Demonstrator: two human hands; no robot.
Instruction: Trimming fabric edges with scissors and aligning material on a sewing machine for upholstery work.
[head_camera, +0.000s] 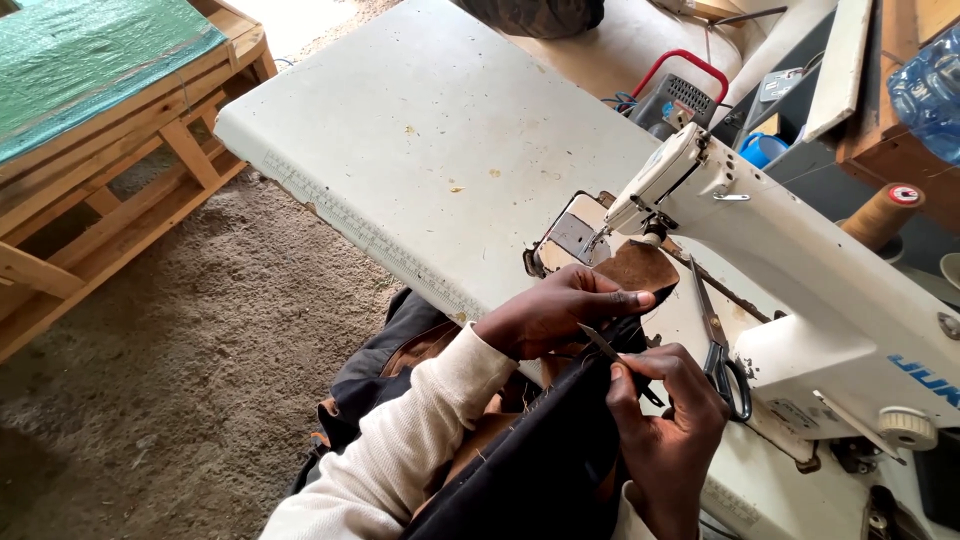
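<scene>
Round red-and-white label (905, 195) on the top end of the tan thread cone, upper right behind the sewing machine. Blue lettering patch (925, 371) on the white machine body at the right edge. Small grey plate-like label (781, 82) on the dark unit at the top, beside the red-handled grey box. No screens or packages.
</scene>
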